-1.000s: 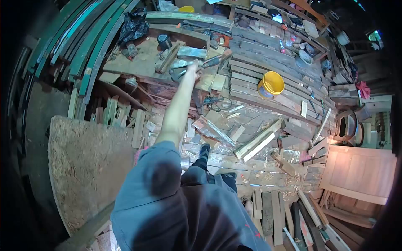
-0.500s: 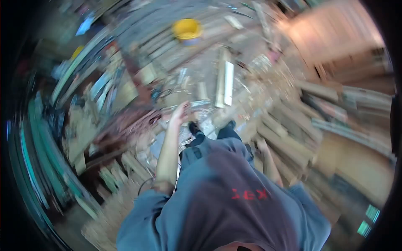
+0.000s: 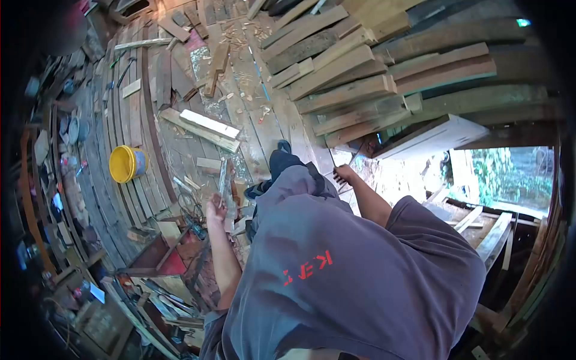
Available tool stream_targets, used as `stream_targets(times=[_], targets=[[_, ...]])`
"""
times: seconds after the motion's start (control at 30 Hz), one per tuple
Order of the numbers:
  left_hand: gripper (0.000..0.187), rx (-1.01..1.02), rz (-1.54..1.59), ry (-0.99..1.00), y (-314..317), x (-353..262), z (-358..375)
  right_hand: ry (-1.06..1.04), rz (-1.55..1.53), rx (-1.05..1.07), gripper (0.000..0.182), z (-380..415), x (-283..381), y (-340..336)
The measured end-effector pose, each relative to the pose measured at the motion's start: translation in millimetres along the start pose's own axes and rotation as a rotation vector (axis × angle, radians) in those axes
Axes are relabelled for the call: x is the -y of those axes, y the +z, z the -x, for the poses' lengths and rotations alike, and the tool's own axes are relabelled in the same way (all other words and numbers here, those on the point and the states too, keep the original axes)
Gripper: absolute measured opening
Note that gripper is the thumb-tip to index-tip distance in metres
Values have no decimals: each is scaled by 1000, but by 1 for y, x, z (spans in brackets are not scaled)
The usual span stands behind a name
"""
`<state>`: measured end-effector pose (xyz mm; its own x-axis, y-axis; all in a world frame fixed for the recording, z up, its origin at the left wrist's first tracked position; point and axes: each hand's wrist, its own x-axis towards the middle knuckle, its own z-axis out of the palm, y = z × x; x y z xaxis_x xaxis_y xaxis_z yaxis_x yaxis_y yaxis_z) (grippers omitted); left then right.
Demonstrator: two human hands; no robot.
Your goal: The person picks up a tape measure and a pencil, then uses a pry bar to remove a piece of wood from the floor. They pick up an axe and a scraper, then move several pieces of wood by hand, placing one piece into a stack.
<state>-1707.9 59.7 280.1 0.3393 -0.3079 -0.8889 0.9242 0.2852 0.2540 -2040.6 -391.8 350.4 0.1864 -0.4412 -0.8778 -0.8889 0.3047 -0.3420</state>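
Observation:
My left hand [image 3: 216, 211] hangs at my left side with the palm partly showing, fingers loosely bent and apart, nothing held. Below it are scraps of wood and a tangle of cable [image 3: 193, 219] on the floor. At my right side, my right hand [image 3: 344, 174] has its fingers curled in; whatever they may hold is too small to tell. It is nearest to a bright gap beside the planks. Ahead of my feet, a white-faced wood strip [image 3: 210, 123] rests on a longer board [image 3: 225, 141].
A yellow bucket [image 3: 122, 164] stands at the left on the plank floor. Stacked timber [image 3: 342, 72] fills the upper right, near a pale board [image 3: 435, 138]. A reddish wooden box [image 3: 174, 263] sits at the lower left, with tools beside it. Wood shavings lie ahead.
The view has turned to the right, so the bucket and white-faced strip now appear further left. My left hand appears lower, and the bright opening at the right has come into view.

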Motion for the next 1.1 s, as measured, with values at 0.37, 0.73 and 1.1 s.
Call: stream_targets(times=[0.37, 0.73, 1.1], targets=[[24, 64, -117, 217, 122, -42, 31, 133, -65, 119, 31, -10, -74, -12], [25, -126, -165, 82, 101, 43, 24, -182, -146, 6, 26, -61, 35, -114], [34, -76, -495, 21, 124, -10, -21, 77, -86, -1, 27, -84, -2, -42]])
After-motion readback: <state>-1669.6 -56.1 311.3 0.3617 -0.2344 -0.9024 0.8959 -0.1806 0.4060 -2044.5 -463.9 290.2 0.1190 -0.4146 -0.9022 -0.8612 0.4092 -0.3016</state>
